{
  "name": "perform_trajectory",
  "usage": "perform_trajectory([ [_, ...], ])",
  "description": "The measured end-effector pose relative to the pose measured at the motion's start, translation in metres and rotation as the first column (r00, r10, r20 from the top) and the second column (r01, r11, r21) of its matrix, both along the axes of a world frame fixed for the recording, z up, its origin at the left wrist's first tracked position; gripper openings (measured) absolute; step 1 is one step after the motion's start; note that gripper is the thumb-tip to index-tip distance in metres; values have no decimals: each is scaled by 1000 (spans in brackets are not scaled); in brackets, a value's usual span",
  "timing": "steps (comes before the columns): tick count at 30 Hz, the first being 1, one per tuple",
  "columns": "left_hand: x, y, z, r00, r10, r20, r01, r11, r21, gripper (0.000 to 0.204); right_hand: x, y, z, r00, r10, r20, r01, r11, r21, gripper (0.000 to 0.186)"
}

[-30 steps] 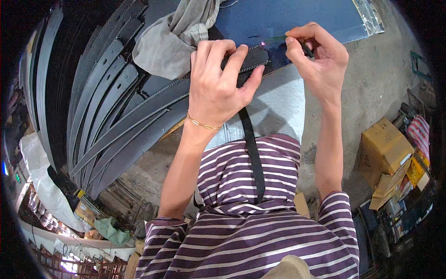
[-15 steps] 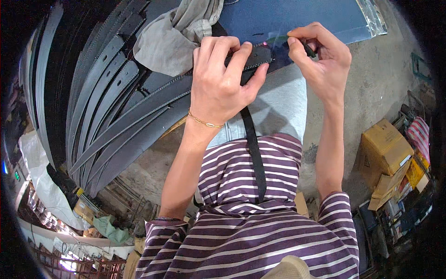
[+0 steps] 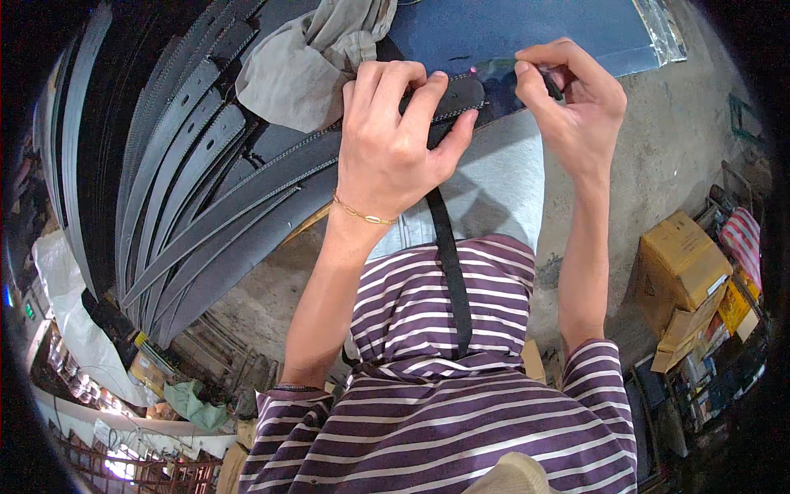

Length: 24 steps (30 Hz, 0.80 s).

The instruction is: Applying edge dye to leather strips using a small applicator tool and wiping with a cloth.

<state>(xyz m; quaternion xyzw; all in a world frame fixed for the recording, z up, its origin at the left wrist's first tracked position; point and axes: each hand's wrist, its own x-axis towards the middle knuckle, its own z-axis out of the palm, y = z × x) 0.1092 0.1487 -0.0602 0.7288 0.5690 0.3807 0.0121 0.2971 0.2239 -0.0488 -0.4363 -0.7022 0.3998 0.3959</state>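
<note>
Here the left hand presses its fingers around a dark stitched leather belt (end only), while the right hand pinches the belt's tip.

A flat dark blue work surface runs across the top of the view, and a crumpled grey-beige cloth lies on it at its left part. A fan of long dark leather belt straps with stitched edges spreads from the surface down to the left. At its right edge lies a clear plastic bag, above a bare grey concrete floor.
</note>
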Motion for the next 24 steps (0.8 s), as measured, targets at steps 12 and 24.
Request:
perform_trajectory([
  [12,0,1,1,1000,3,23,-3,999,-36,36,4,3,-2,1000,6,-13,-6,998,59,7],
  [24,1,2,13,994,28,103,-9,985,-175,36,6,-1,3,991,1,-130,-7,999,-42,8],
])
